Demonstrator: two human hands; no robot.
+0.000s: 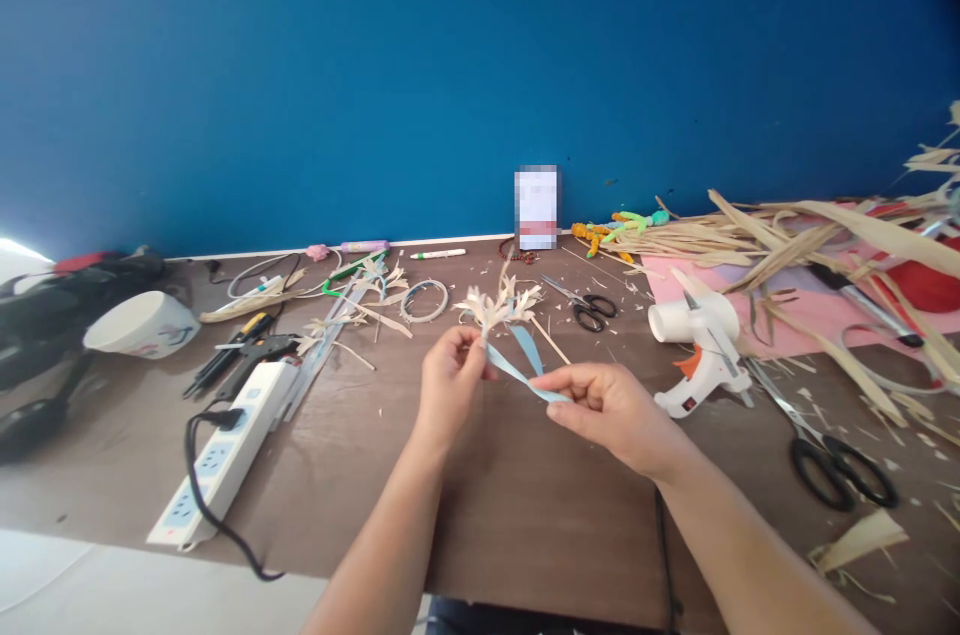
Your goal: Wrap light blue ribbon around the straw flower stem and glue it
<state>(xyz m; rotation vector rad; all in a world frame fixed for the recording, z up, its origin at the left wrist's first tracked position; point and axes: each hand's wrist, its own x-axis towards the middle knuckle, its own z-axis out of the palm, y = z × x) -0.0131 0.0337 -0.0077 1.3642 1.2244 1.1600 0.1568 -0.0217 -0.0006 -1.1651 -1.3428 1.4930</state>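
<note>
Pale flower bunch, one: we hold it above the middle of the bench, petals just beyond the left fingertips, towards the back edge.
Left hand: fingers pinched on the bunch's base.
Light-blue ribbon, one: stretched from the left fingertips to our right hand, whose fingers pinch its end, thumb below.
Small scissors, black-handled: beyond the right hand, towards the back edge.
Pale ring: behind the left hand.
White glue gun and large scissors: right of the right hand.
Power strip: left, one end at the front edge.
</note>
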